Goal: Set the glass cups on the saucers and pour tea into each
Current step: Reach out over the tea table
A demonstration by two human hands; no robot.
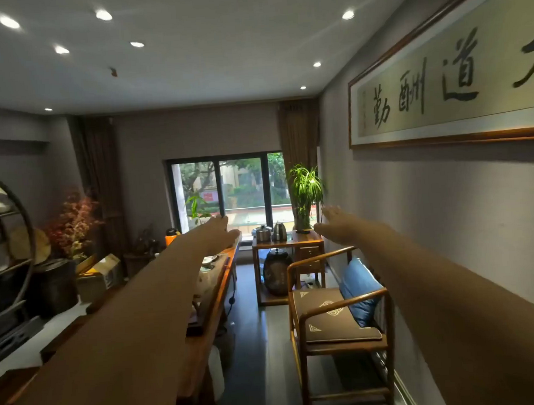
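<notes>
Both arms are stretched straight out ahead at about eye level, running from the lower corners of the view toward the far window. The left hand (221, 229) is flat, palm down, fingers straight and together, holding nothing. The right hand (330, 218) mirrors it, palm down, fingers extended and relaxed, thumb side turned inward, also holding nothing. The two hands are level with each other and well apart.

Below the left forearm runs the long wooden desk (224, 287), reaching away toward the window. Just under the left wrist there's a tea tray (212, 271) on the desk with some small tea ware (209, 260) on it; whether those pieces are the glass cups or saucers is too small and too hidden by the arm to tell.

Between the hands and beyond them stands a small side table (289, 243) carrying a steel pot (263, 233) and a metal kettle (279, 231). A green potted plant (306, 193) rises just left of the right hand's fingertips. Below the right forearm sits a wooden armchair (336, 311) with a blue cushion (358, 287), against the wall. Above the right arm hangs a framed calligraphy scroll (450, 91).
</notes>
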